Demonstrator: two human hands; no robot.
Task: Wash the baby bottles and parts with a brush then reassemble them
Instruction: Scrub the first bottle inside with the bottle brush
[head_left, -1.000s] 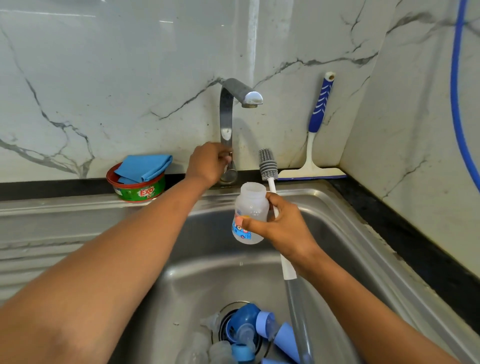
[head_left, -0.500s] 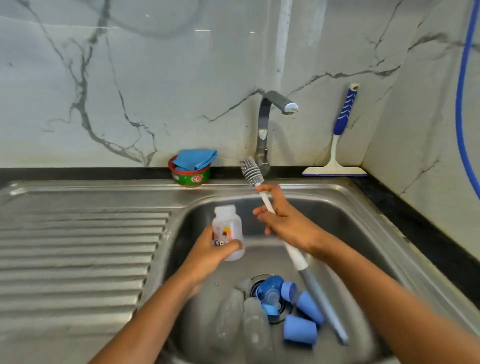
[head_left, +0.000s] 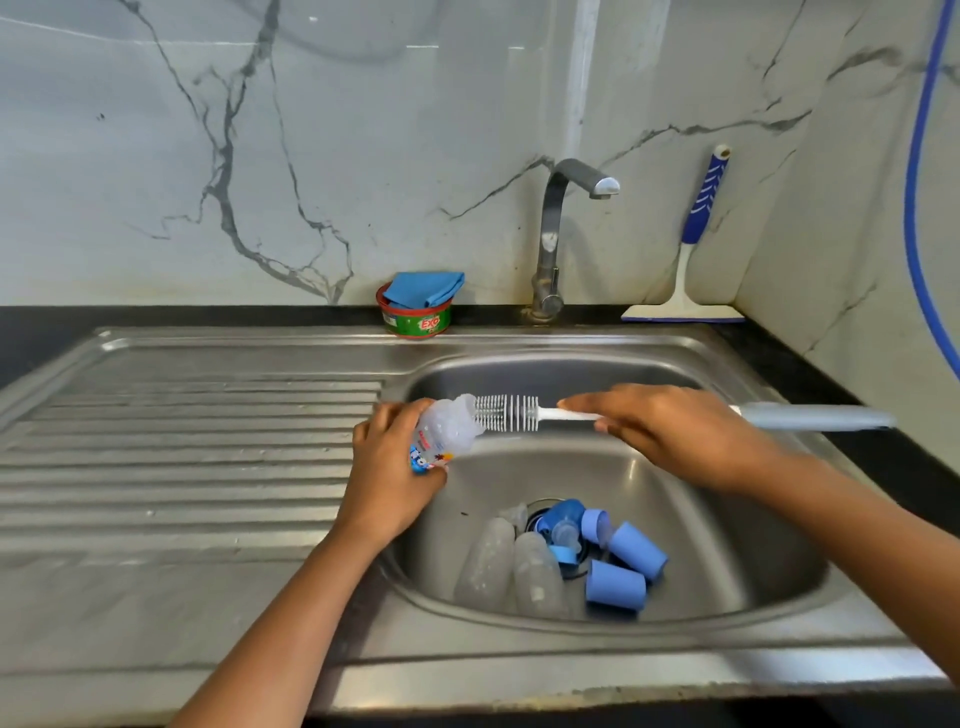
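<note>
My left hand (head_left: 387, 483) grips a small clear baby bottle (head_left: 444, 431) with a printed label, tipped so its mouth faces right, over the left edge of the sink basin. My right hand (head_left: 670, 434) holds the long bottle brush (head_left: 506, 412) by its white shaft, lying level; the bristle head's tip is at the bottle's mouth. The grey handle end sticks out to the right. On the basin floor by the drain lie two more clear bottles (head_left: 511, 566), blue caps (head_left: 615, 584), blue rings and clear teats (head_left: 563, 530).
The steel sink (head_left: 753, 587) has a ribbed drainboard (head_left: 182, 457) on the left. A tap (head_left: 553, 234) stands behind the basin, its spout dry. A soap tub with a blue cloth (head_left: 421, 306) sits at the back rim. A squeegee (head_left: 691, 260) leans in the corner.
My left hand left the tap and took the bottle from my right hand. The right hand swung the brush from upright to level, bringing its head to the bottle's mouth.
</note>
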